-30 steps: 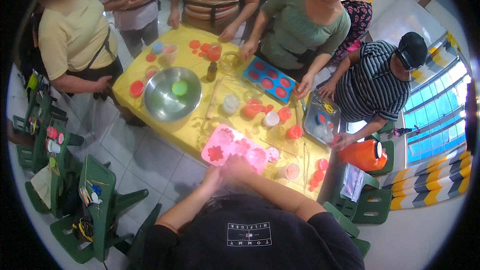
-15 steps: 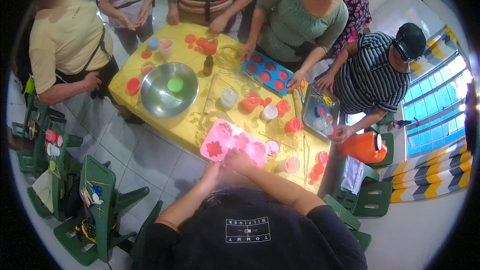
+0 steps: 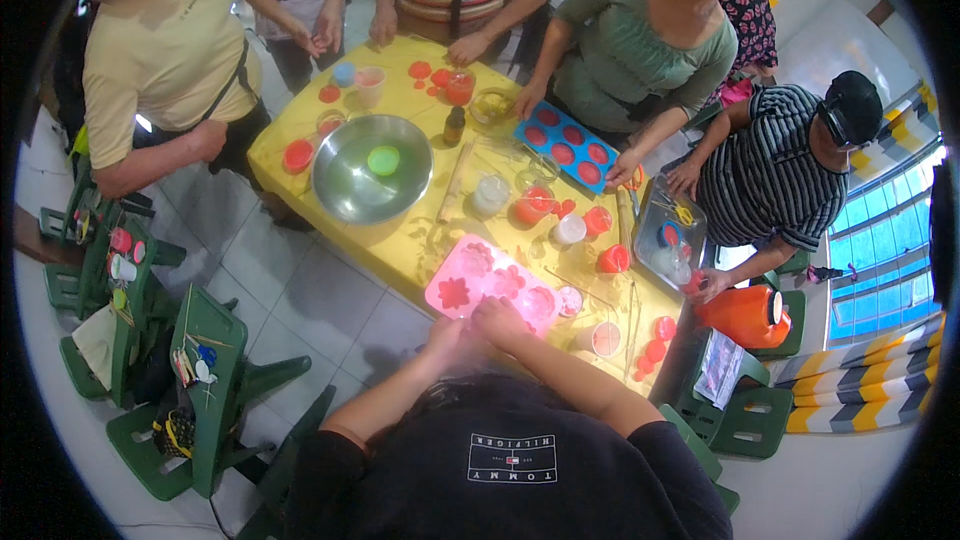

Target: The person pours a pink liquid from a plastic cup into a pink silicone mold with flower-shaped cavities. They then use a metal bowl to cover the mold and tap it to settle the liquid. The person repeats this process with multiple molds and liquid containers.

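A pink silicone mould (image 3: 470,292) with flower-shaped cavities lies at the table's near edge. The near-left cavity looks darker red than the others. My left hand (image 3: 445,337) is closed at the mould's near rim, just off the table edge. Right beside it, my right hand (image 3: 500,322) curls over the same rim and hides part of it. Both hands appear to grip the mould, though the fingertips are hidden. To its right are a small round container (image 3: 569,301) and a cup with pale contents (image 3: 604,338).
A steel bowl (image 3: 330,185) with a green float-like piece stands left on the yellow-covered table (image 3: 400,260). Cups of red and white material and thin sticks lie beyond the mould. Co-workers surround the table, one holding a blue mould (image 3: 545,155). Green chairs (image 3: 215,380) stand left.
The whole view has shifted, so the table and people appear farther right. My hands keep the same place at the pink mould's near rim.
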{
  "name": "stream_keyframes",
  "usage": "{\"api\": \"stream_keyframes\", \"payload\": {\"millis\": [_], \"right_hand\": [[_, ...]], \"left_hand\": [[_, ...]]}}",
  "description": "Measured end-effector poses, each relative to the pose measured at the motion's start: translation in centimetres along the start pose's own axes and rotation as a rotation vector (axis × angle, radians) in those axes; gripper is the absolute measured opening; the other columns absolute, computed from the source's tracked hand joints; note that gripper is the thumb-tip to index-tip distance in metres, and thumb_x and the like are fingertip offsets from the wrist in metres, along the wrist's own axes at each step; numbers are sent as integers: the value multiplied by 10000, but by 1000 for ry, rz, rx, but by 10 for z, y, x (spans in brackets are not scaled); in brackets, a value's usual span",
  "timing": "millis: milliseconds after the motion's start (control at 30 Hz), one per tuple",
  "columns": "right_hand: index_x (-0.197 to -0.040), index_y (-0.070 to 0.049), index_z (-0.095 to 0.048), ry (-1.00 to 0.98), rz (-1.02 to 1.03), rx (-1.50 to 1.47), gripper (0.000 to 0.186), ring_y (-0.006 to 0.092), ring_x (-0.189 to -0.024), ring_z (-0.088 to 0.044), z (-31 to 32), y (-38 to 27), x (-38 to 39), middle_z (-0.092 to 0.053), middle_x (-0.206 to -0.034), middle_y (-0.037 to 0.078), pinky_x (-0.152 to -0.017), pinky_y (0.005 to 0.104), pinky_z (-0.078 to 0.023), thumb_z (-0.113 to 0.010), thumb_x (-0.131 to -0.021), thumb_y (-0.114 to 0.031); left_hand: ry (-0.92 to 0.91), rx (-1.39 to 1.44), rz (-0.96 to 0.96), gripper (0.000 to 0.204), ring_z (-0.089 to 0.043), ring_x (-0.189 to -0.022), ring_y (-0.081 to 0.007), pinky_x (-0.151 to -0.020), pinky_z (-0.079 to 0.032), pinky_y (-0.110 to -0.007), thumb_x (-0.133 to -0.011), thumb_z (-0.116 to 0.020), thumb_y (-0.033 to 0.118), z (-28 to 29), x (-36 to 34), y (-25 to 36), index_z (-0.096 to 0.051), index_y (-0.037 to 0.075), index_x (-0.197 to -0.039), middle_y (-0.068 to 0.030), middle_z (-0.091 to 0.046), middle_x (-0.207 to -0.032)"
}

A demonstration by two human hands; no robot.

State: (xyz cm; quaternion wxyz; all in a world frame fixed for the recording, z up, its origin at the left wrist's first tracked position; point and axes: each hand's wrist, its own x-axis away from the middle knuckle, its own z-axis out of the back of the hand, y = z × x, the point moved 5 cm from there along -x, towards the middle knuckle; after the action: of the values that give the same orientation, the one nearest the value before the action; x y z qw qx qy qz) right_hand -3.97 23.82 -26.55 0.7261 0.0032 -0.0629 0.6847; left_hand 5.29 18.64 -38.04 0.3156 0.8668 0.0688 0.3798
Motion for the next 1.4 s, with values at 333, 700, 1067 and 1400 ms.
{"api": "stream_keyframes", "payload": {"millis": [333,700,1067,1400], "right_hand": [[-825,-71,-619,52,-111,-95,151,244,-925,-518,7,15,3,-588,-917,81,-776,365,-426,-509,-749,-140],[-786,-44,-611,208,-794,57,129,280,-867,-535,45,118,61,-591,-852,128,-733,378,-439,-497,-742,-84],[-829,-58,-638,26,-1042,121,159,262,-886,-570,29,143,81,-621,-885,122,-730,366,-457,-503,-769,-117],[-745,-77,-617,62,-315,-119,97,264,-811,-580,16,31,10,-611,-790,114,-708,390,-471,-540,-730,-134]], "left_hand": [[-24,193,9,270,-554,-896,-195,-782,-467,-342,-809,-507,19,-24,20,25,-493,41,-1077,-73,-568,-981],[13,187,36,327,-538,-990,-214,-877,-442,-363,-820,-479,28,-18,14,19,-471,38,-1147,-85,-550,-1091],[-6,132,57,323,-523,-1010,-214,-887,-417,-383,-830,-498,55,-20,18,22,-471,36,-1151,-91,-541,-1110],[10,224,14,220,-548,-911,-203,-822,-450,-347,-825,-493,30,-26,19,27,-496,-15,-1040,-105,-564,-992]]}}
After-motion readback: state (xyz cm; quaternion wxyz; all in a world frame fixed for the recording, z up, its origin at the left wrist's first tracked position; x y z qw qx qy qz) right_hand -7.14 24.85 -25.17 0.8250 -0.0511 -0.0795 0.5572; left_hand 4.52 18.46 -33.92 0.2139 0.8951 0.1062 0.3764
